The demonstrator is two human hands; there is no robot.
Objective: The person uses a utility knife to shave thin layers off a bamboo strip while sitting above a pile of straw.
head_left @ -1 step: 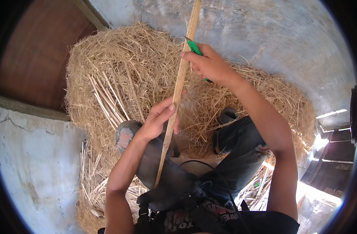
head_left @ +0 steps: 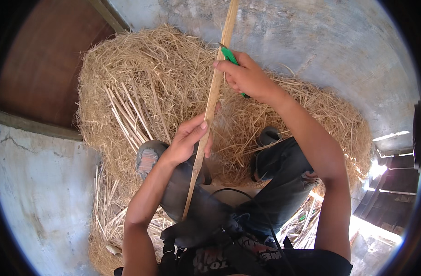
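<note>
Daylight (head_left: 379, 169) shows between dark slats (head_left: 389, 203) beside stained blue-grey wall (head_left: 330, 41).

Dry straw (head_left: 141, 62) lies heaped by a stained grey wall (head_left: 307, 37) and a brown panel (head_left: 49, 64), perhaps wooden.

The long strip (head_left: 213, 92) appears to be pale wood or bamboo, matt and fibrous; at its upper part, the knife (head_left: 228, 55) shows a smooth green plastic handle and a metal blade (head_left: 222, 45). Left of the strip, the straw (head_left: 141, 60) is dry and rough, the thin sticks (head_left: 130, 112) woody and matt. Right of it, the wall (head_left: 311, 37) looks matt and blotchy, the trousers (head_left: 279, 188) dark, faded denim.
</note>
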